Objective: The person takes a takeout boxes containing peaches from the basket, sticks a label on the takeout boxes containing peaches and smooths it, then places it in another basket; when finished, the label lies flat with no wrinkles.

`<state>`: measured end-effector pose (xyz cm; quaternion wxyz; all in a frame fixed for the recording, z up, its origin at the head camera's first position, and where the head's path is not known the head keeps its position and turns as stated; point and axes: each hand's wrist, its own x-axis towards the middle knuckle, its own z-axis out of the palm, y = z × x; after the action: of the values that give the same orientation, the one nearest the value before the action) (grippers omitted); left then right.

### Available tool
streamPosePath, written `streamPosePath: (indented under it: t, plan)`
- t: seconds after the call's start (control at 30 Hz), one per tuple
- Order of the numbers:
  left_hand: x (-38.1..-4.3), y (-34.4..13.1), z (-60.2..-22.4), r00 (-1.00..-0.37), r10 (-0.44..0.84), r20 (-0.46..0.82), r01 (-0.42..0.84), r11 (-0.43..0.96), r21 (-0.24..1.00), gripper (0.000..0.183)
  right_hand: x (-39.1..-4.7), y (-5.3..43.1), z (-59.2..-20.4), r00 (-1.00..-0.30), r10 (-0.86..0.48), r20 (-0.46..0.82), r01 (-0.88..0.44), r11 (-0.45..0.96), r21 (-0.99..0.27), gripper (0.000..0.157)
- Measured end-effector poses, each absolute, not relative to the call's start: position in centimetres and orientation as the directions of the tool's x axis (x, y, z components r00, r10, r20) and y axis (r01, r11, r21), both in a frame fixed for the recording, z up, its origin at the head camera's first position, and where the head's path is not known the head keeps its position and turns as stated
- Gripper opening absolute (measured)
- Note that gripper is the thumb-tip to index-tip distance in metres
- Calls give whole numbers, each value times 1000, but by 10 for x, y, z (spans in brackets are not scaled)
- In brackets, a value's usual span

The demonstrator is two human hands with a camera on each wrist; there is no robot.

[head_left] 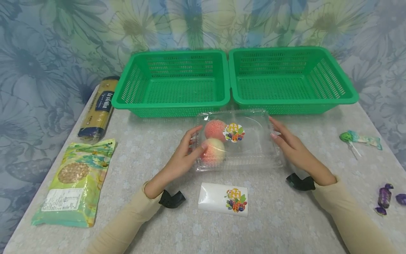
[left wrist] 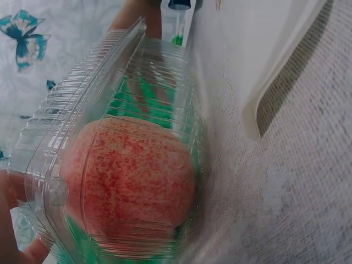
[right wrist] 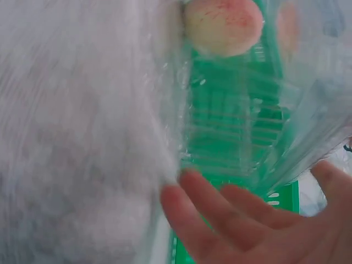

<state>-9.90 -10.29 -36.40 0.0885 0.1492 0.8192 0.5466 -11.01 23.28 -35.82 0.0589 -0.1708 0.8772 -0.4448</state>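
A clear plastic clamshell box [head_left: 250, 148] lies lid down in front of the baskets, with a round fruit sticker [head_left: 234, 132] on top. Inside its left end are two peaches, one pink [head_left: 214, 129] and one cream and pink [head_left: 214, 151]. My left hand [head_left: 182, 155] grips the box's left end, thumb over the top edge and fingers along the side. At the opposite end is my right hand [head_left: 293, 150], its fingers [right wrist: 203, 214] nearly straight against the box's side and its thumb by the upper edge.
Two green baskets [head_left: 171, 105] [head_left: 295, 102] stand behind the box. A sticker sheet [head_left: 212, 198] lies in front. On the left are a spaghetti pack [head_left: 98, 109] and a green bag [head_left: 73, 187]; on the right, a lollipop [head_left: 346, 137] and purple-wrapped candies [head_left: 385, 197].
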Motion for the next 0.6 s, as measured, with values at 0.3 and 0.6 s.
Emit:
streamPosePath:
  t: [0.3,0.6]
  plan:
    - [-99,-103,-364,-943,334,7,135,361,923,52,-107,230,-355,-938,-346,5,-203,538,-818,41]
    - [-99,-102,-363,-941,337,22,148,355,923,52,-102,222,-352,-960,-277,-41,-98,469,-878,48]
